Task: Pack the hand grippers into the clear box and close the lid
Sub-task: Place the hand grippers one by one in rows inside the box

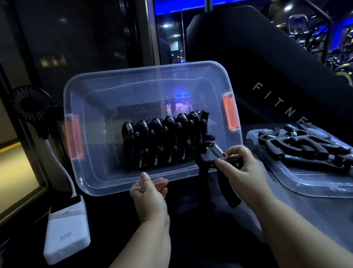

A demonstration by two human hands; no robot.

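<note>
The clear box (98, 177) with orange latches sits open on the dark table, tilted toward me. A row of several black hand grippers (163, 143) stands packed inside it. My right hand (239, 167) holds one black hand gripper (211, 165) with a metal spring, just at the box's near rim, its handles hanging down. My left hand (148, 194) hovers at the near rim, fingers loosely curled, holding nothing. The clear lid (320, 189) lies flat to the right with several more hand grippers (308, 146) piled on it.
A white power bank (67, 231) lies left of the box, with a small black fan (32, 106) on a white stalk behind it. A black fitness machine (277, 74) rises behind the lid. A window frame runs along the left.
</note>
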